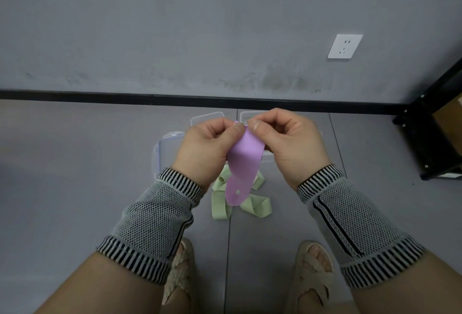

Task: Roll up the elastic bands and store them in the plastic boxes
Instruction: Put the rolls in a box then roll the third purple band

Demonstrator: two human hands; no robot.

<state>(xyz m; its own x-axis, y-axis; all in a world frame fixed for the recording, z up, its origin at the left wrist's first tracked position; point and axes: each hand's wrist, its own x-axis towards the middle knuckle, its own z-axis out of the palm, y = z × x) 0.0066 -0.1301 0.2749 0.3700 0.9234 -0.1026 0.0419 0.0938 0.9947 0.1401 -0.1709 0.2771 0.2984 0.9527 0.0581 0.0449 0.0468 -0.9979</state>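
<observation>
At mid-frame the left hand (208, 147) and right hand (285, 143) pinch the top end of the purple band (243, 163), fingers curled tight; its long axis hangs down toward lower centre, holed tip lowest. The green band (252, 205) lies crumpled on the floor (75, 163) beneath; clear plastic boxes (166, 149) sit behind the hands.

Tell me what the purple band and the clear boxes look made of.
Flat purple elastic band: probably thin rubber or latex, matte; it hangs limp and curves smoothly, with a punched hole. Clear lidded boxes: likely rigid plastic, translucent and glossy, floor showing through.
</observation>
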